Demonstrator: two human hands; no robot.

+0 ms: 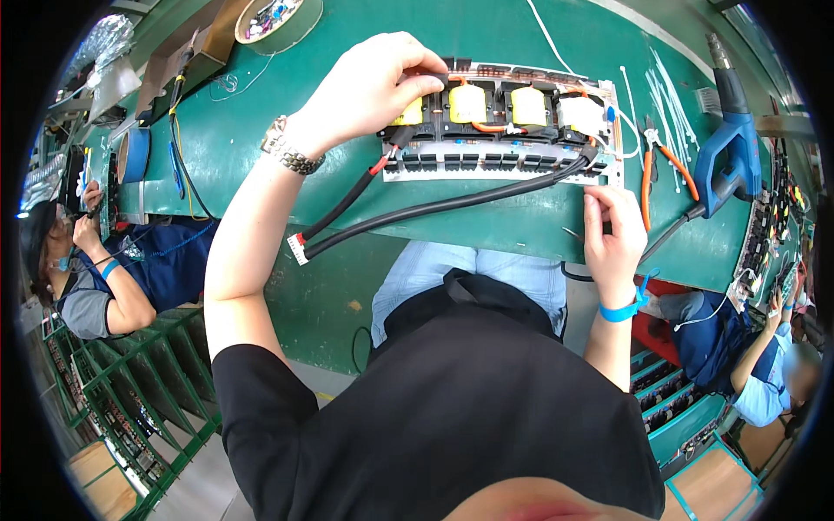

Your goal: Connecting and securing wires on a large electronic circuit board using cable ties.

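Observation:
A long circuit board (395, 174) with yellow-wrapped transformers (467, 104) and rows of black parts lies on the green table. My left hand (373, 87) reaches over its left end, thumb and forefinger closed at a small dark part beside the transformers; what they pinch is mostly hidden. From the board, a thick black cable (434, 207) runs to a white connector (298, 249) hanging over the table's front edge. Near the board's lower right corner is my right hand (615, 230), fingers curled inward. A thin pointed thing shows beside it, but what the fingers hold cannot be made out.
Orange-handled cutters (647, 178), white cable ties (669, 104) and a blue heat gun (731, 152) lie to the right. A round bin (282, 30) of small parts and a blue tape roll (135, 154) are at left. Co-workers sit on both sides.

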